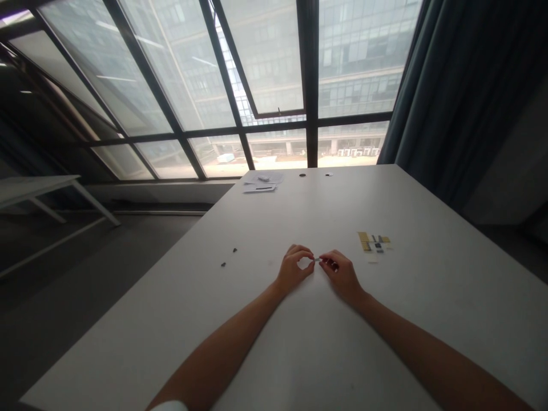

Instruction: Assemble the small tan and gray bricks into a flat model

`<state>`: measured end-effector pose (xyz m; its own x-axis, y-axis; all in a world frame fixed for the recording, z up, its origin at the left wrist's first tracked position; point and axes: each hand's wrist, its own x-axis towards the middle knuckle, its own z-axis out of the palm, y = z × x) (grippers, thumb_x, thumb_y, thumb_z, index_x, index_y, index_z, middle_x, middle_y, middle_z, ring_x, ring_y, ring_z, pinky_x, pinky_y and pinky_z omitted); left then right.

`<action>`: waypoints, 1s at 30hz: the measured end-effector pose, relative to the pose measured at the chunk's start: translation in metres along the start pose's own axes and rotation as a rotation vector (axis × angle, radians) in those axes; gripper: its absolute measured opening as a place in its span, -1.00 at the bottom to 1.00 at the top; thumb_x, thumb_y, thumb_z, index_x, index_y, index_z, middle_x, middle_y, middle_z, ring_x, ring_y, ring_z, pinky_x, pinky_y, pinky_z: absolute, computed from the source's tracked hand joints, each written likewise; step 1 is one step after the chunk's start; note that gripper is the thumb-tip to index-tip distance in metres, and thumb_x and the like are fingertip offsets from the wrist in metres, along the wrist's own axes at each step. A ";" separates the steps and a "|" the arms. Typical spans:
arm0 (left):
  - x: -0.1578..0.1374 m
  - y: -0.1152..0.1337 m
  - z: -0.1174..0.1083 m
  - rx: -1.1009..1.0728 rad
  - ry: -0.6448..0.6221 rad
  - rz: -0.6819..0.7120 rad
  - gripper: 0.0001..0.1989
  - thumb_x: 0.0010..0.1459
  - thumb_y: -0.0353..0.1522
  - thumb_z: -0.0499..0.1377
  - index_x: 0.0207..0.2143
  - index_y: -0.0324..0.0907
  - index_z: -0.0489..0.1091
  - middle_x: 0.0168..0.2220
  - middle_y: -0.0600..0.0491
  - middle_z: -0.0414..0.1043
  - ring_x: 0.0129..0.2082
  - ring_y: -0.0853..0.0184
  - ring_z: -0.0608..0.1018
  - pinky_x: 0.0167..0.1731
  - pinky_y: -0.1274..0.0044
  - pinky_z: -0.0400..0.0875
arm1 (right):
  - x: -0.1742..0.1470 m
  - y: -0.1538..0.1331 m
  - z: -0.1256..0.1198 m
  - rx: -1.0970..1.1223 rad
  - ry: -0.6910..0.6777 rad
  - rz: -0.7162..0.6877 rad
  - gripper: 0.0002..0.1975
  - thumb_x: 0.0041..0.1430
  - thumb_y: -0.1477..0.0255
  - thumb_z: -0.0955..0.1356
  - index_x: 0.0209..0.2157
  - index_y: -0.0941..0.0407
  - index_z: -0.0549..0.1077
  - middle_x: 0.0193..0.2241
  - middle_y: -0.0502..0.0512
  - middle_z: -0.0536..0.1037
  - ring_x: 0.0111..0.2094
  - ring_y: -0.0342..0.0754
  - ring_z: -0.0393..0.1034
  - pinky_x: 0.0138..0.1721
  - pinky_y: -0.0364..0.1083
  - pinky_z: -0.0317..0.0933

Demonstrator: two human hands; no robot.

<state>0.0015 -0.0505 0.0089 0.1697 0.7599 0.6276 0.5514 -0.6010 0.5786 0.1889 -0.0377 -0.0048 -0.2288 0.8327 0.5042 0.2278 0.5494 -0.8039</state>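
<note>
1. The left hand and the right hand are meeting above the middle of the worktop; the thumb and fingers of each hand are pinching one end of a small pale piece.
2. This piece is lying between the fingertips of both hands and is showing a greyish side; its surface is too small for reading.
3. To the right of the right hand, a group of small yellow and dark parts is resting on the worktop, and a thin pale strip is lying just nearer. Any marking on them is too tiny to read.
4. To the left of the left hand, two little dark pieces are lying apart from each other.
5. Near the window, paper sheets are lying at the worktop's far edge; their print is staying unreadable at this size.
</note>
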 end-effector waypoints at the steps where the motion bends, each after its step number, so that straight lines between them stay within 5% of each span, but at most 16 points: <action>1: 0.000 0.000 -0.001 -0.004 -0.004 0.001 -0.89 0.08 -0.47 0.28 -0.30 -0.13 0.51 -0.25 -0.02 0.53 -0.17 0.24 0.50 -0.17 0.38 0.46 | 0.000 0.000 0.001 -0.003 0.000 0.003 -0.88 0.22 0.39 0.35 -0.28 0.10 0.53 -0.37 0.08 0.51 -0.41 -0.07 0.35 -0.39 -0.10 0.28; 16: 0.001 -0.003 -0.006 -0.041 -0.040 -0.037 -0.88 0.07 -0.50 0.28 -0.32 -0.14 0.52 -0.25 -0.01 0.53 -0.19 0.28 0.49 -0.36 0.51 0.37 | 0.002 -0.002 0.007 -0.017 -0.017 -0.009 -0.91 0.23 0.45 0.35 -0.31 0.10 0.53 -0.38 0.05 0.50 -0.41 -0.09 0.35 -0.35 -0.11 0.25; 30: 0.000 -0.002 -0.005 -0.030 -0.045 -0.045 -0.92 0.10 -0.45 0.28 -0.31 -0.13 0.52 -0.25 -0.02 0.54 -0.19 0.27 0.50 -0.33 0.47 0.40 | 0.002 -0.003 0.006 -0.022 -0.014 0.008 -0.88 0.24 0.39 0.34 -0.33 0.10 0.53 -0.40 0.07 0.50 -0.43 -0.07 0.35 -0.39 -0.10 0.25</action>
<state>-0.0032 -0.0507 0.0101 0.1825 0.7963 0.5767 0.5348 -0.5726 0.6214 0.1826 -0.0385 -0.0032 -0.2401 0.8360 0.4934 0.2502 0.5444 -0.8007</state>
